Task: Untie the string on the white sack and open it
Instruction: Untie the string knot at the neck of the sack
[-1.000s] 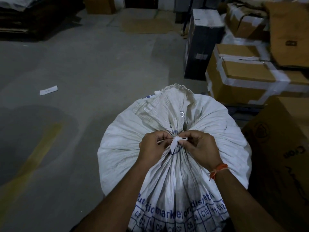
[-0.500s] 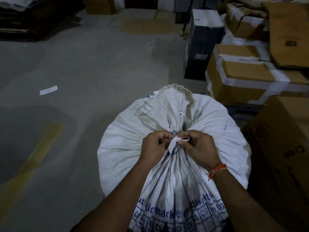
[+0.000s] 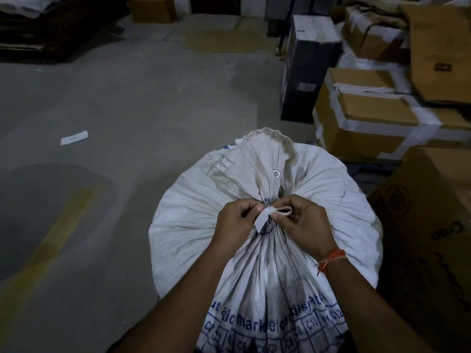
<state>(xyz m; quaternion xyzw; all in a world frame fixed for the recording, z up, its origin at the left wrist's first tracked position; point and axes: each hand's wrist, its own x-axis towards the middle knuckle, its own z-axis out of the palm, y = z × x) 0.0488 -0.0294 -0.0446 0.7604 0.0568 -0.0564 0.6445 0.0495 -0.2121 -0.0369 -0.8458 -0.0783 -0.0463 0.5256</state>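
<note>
Looking down, you see a grey floor on your left with a small white paper slip lying on it, well apart from the sack. A faint yellow stripe runs along the floor nearer to you.

In the middle stands the big white sack, full and round, right in front of you. Its top is bunched into a tight neck, and a little metal ring shows in the cloth there. Blue letters are printed low on the sack, close to you.

Your left hand is curled shut at the neck, pinching one side of the white string. A flat end of the string hangs down between your hands. Your right hand is also closed, pinching a small loop of the string that sticks up beside the knot. Both hands rest against the sack. The string is still tied around the neck, so the sack is not open yet. An orange thread band is on your right wrist.

On your right, brown cardboard boxes with white tape are stacked near the sack, and a dark box stands behind them.
</note>
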